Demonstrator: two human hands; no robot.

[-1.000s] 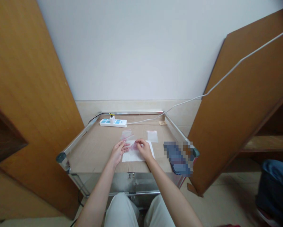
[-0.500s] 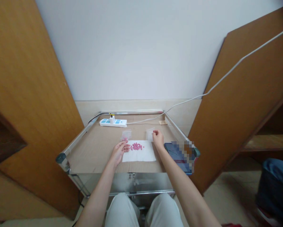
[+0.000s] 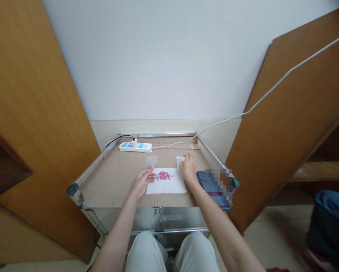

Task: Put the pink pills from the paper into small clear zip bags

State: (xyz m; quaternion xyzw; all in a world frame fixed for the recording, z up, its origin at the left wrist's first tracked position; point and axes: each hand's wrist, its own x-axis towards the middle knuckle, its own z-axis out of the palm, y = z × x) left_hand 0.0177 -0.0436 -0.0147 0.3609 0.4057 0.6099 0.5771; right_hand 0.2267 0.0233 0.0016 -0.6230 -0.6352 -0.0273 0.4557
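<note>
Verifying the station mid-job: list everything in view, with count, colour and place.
sheet: one, white, centre front
left bag: one, clear, beyond the sheet's left end
right bag: one, clear, beyond its right end
beads: dozens, pink, on the sheet, some at the left bag
device: one, dark blue, right of the sheet
power strip: one, white and blue, far left
plug: one, white, in the strip
cord: one, white, running rightward
card: one, tan, far-right corner
cart: one, silver, cardboard-topped, centre
wooden panels: two, brown, either side
wall: one, white, behind
other person's leg: blue-clad, lower right
left hand: one, bare, by the left bag
right hand: one, bare, at the right bag
knees: two, pale trousers, below
</note>
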